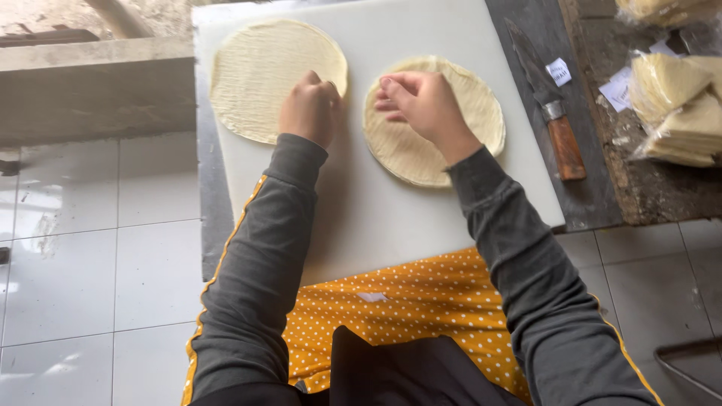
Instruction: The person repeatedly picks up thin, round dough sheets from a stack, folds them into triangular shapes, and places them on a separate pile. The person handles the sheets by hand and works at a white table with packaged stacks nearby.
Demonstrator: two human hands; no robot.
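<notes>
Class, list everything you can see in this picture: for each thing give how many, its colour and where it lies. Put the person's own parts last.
flat dough rounds: two, pale cream, side by side on the board
cutting board: one, white, centre
knife: one, dark blade, brown wooden handle, right of the board
bagged folded sheets: a few packs, pale yellow, far right
paper slips: two, white, beside the knife
floor tiles: white, left
apron: one, orange with white dots, bottom
left hand: on the left round
right hand: on the right round
</notes>
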